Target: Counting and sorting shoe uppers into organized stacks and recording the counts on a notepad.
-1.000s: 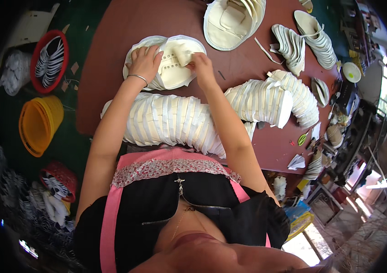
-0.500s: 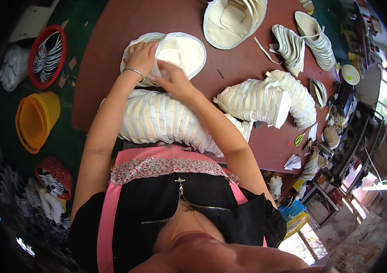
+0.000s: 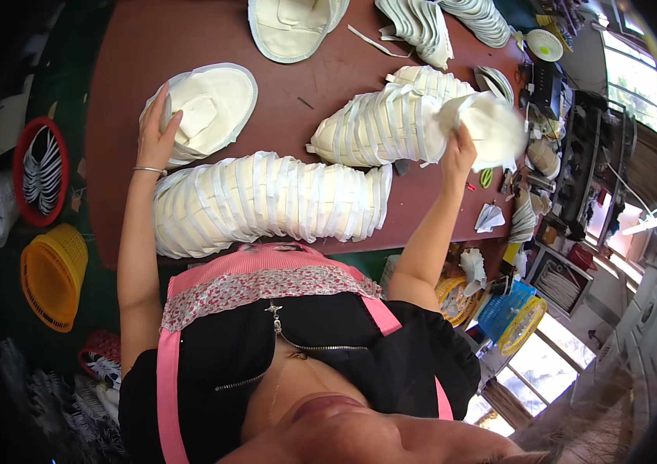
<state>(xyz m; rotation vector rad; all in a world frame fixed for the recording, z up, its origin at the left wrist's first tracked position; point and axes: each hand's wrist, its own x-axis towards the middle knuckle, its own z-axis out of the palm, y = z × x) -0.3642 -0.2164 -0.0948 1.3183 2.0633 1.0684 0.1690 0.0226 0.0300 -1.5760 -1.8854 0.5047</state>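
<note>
Nearest the pink apron [image 3: 267, 274], the long row of cream uppers [image 3: 267, 203] across the middle of the frame now shows whole; half a second ago the right forearm [image 3: 425, 247] crossed it. The right hand [image 3: 460, 151] has swung away from the left hand's side to right of centre, where it pinches a loose upper [image 3: 492, 131] between thumb and fingers. That suggests one piece has been parted from those at upper left and carried toward the second row [image 3: 379, 127]. Blur hides whether it touches that row's end. The left hand [image 3: 155, 139] stays at upper left, thumb set apart from its fingers, on the rim of a cup-shaped upper [image 3: 228, 89], cream, rounded, edged in pale blue. Farther off, nested uppers [image 3: 294, 35] lie on the red-brown table [image 3: 174, 35] at the top edge.
</note>
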